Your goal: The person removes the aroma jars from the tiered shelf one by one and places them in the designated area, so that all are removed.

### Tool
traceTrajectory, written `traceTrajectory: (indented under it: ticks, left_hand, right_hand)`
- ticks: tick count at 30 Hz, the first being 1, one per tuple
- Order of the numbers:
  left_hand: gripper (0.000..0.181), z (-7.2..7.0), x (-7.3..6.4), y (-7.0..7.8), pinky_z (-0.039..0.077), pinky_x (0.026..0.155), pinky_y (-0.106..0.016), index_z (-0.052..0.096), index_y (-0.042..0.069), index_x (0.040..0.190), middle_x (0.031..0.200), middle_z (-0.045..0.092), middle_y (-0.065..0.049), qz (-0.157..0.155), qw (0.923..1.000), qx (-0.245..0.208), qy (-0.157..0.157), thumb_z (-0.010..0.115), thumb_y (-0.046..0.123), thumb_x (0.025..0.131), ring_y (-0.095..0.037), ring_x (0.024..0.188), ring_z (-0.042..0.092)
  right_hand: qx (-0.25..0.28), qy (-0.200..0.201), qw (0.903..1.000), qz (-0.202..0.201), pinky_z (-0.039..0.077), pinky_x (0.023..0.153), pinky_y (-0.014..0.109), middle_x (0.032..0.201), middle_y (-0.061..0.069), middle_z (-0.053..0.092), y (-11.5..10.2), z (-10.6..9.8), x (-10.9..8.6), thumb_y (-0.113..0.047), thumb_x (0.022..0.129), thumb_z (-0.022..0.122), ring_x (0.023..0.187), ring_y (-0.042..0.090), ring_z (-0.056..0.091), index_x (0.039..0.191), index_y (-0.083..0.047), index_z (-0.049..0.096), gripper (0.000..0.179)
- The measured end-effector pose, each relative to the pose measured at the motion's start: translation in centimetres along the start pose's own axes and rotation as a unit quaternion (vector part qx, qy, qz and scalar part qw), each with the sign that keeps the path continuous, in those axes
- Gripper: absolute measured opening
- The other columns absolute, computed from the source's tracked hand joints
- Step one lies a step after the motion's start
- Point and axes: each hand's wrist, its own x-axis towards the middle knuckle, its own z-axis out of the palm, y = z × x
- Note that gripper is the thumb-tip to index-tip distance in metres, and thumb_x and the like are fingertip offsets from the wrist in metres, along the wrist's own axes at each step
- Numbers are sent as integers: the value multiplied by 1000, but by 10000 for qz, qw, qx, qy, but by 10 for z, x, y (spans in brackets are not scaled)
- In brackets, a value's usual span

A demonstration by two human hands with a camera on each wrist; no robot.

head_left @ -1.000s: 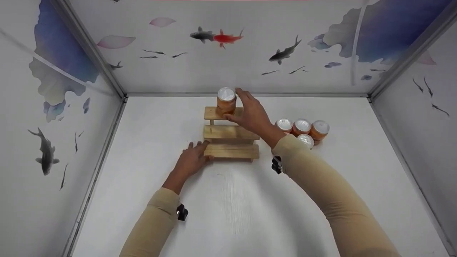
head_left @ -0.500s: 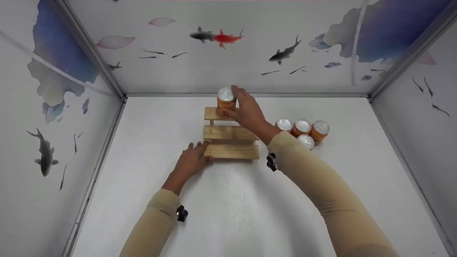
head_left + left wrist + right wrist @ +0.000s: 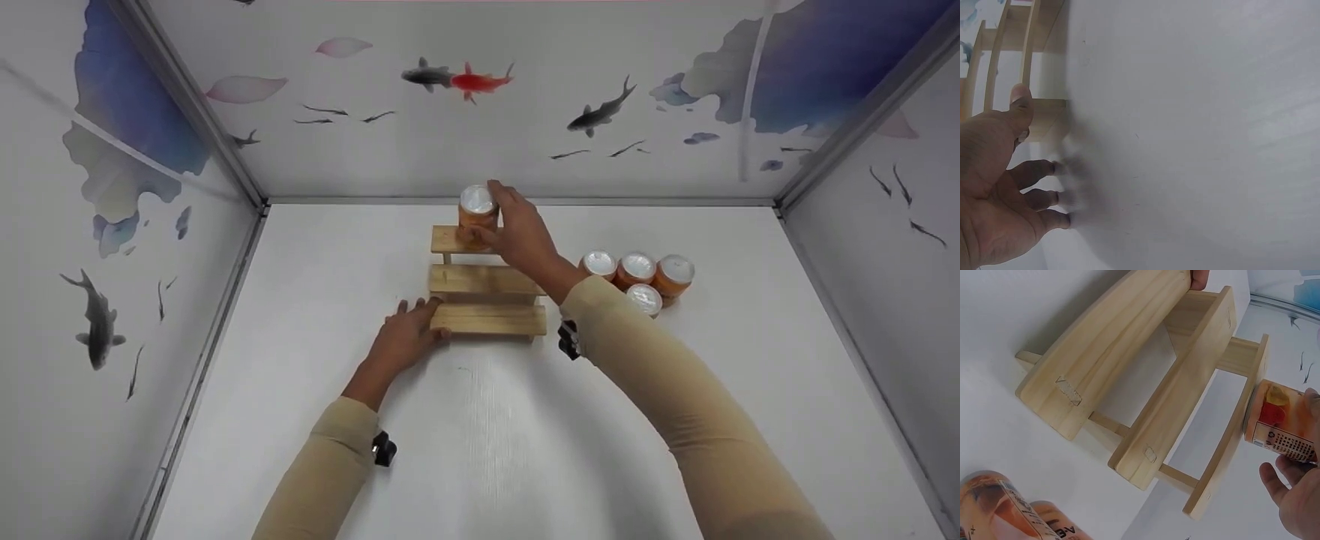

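Observation:
A three-step wooden stand [image 3: 487,279] stands on the white table. At the left end of its top step is an orange-labelled can [image 3: 477,214] with a silvery lid, upright. My right hand [image 3: 525,232] holds this can from its right side, thumb across the front and fingers at the far right near the lid. In the right wrist view the can [image 3: 1278,419] meets the top board, with fruit pictures on its label. My left hand [image 3: 405,335] grips the left end of the lowest step, thumb [image 3: 1021,104] on its front edge, the other fingertips down on the table.
Several more orange cans [image 3: 637,268] with silvery lids stand grouped on the table right of the stand, partly behind my right sleeve [image 3: 637,337]. White walls painted with fish [image 3: 600,116] enclose the table at the back and both sides.
Over the last second my right hand has shifted slightly left and closer around the can, its forearm following. The can, the stand and my left hand stay in place.

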Motion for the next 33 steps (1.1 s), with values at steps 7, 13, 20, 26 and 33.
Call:
traceTrajectory:
  ticks: [7, 13, 20, 26, 33]
  left_hand:
    - [66, 2, 2, 1, 25, 131, -77, 46, 18, 170, 174, 40, -27, -67, 10000, 40, -22, 66, 41, 111, -55, 166, 26]
    - [66, 1, 1, 1, 26, 130, -78, 45, 18, 170, 174, 39, -27, 1, 10000, 71, -33, 65, 41, 112, -57, 165, 28]
    - [65, 2, 0, 0, 25, 132, -76, 43, 19, 172, 175, 38, -26, -16, 9999, 66, -101, 62, 42, 113, -55, 166, 26]
    - [63, 1, -1, 1, 27, 130, -77, 47, 18, 169, 173, 41, -28, 82, 9999, 123, -10, 64, 39, 112, -56, 165, 28]
    - [69, -1, -3, 0, 30, 127, -80, 44, 19, 171, 172, 42, -29, 199, 9995, 243, 39, 67, 43, 110, -59, 162, 32]
  right_hand:
    - [40, 106, 9999, -80, 51, 122, 50, 156, 22, 60, 1, -1, 0, -22, 100, 86, 145, 37, 61, 166, 0, 43, 82]
    - [52, 99, 9999, 19, 49, 125, 51, 159, 20, 59, 2, -2, -2, -23, 99, 87, 149, 37, 59, 165, -2, 44, 82]
    - [49, 136, 9999, -70, 50, 123, 51, 158, 21, 59, 7, -10, -8, -24, 97, 89, 147, 37, 60, 164, 0, 45, 83]
    - [76, 291, 9994, -169, 53, 117, 52, 153, 21, 62, 20, -19, -15, -25, 97, 89, 140, 36, 63, 161, 0, 48, 80]
    - [33, 490, 9984, -286, 56, 107, 55, 148, 21, 64, 33, -33, -27, -25, 96, 90, 132, 37, 67, 158, 1, 52, 78]
